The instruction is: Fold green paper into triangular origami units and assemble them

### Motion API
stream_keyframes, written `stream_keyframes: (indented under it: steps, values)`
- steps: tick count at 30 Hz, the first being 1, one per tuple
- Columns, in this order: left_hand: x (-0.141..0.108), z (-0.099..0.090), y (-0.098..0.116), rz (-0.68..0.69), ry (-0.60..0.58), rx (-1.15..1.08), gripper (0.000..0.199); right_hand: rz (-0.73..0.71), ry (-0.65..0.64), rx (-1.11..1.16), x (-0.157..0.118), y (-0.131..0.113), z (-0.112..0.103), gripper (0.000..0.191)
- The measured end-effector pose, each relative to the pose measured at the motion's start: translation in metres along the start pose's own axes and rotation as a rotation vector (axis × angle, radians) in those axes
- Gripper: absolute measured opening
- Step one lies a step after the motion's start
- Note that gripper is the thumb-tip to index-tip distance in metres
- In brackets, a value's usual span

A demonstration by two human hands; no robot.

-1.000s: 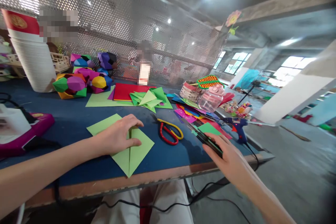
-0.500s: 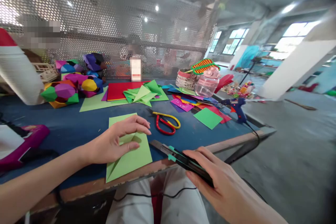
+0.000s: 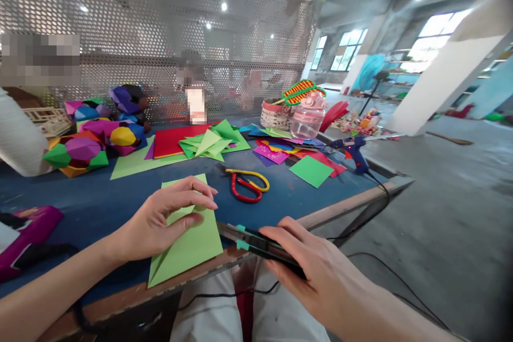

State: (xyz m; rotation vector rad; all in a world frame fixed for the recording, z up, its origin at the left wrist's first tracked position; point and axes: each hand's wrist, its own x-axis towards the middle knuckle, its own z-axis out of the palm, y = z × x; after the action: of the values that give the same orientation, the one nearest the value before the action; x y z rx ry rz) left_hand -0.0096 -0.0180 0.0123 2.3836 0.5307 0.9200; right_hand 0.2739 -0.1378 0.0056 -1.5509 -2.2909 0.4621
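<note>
My left hand (image 3: pixel 170 216) rests on a sheet of light green paper (image 3: pixel 200 248), its fingers curved and its thumb held apart from them. The paper lies at the table's front edge and shows a fold line near its lower left corner. In my right hand (image 3: pixel 306 262) is a black and teal utility knife (image 3: pixel 264 243). Its blade is out and points left at the right edge of the paper; whether it touches is unclear. Beyond the paper lies a pair of scissors (image 3: pixel 246 184) with one red and one yellow handle.
Cut green paper pieces (image 3: pixel 210 141) lie on red sheets (image 3: pixel 168 141) behind. Folded paper balls (image 3: pixel 82 152) and a white bottle (image 3: pixel 20 133) stand left, a purple tool (image 3: pixel 32 240) nearer. At right are a pink bottle (image 3: pixel 308 117), a green square (image 3: pixel 311 171) and a blue glue gun (image 3: pixel 352 152).
The knife in my right hand has come left, its blade now by the paper's right edge. My left hand stays on the paper. The whole view has shifted slightly.
</note>
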Motion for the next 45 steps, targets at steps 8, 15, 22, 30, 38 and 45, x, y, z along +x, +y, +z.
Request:
stream_keyframes:
  steps: [8,15,22,30,38,45]
  values:
    - [-0.002,0.007,-0.019,-0.048,-0.244,0.264,0.036,-0.028,-0.021,-0.016,-0.014,-0.005,-0.009,0.038]
    - [0.0,0.008,-0.012,-0.099,-0.579,0.406,0.056,-0.042,-0.059,-0.128,-0.022,0.002,-0.011,0.036]
    - [0.003,0.012,-0.014,-0.178,-0.583,0.484,0.06,-0.131,-0.022,-0.21,-0.012,-0.006,-0.011,0.052]
    - [0.003,0.011,-0.013,-0.188,-0.583,0.507,0.071,-0.15,-0.098,-0.236,-0.012,-0.008,-0.003,0.053]
    - [0.002,0.013,-0.018,-0.181,-0.577,0.505,0.073,-0.185,-0.004,-0.228,-0.023,-0.011,0.003,0.05]
    - [0.001,0.013,-0.016,-0.185,-0.566,0.513,0.073,-0.152,0.021,-0.23,-0.026,-0.021,0.009,0.051]
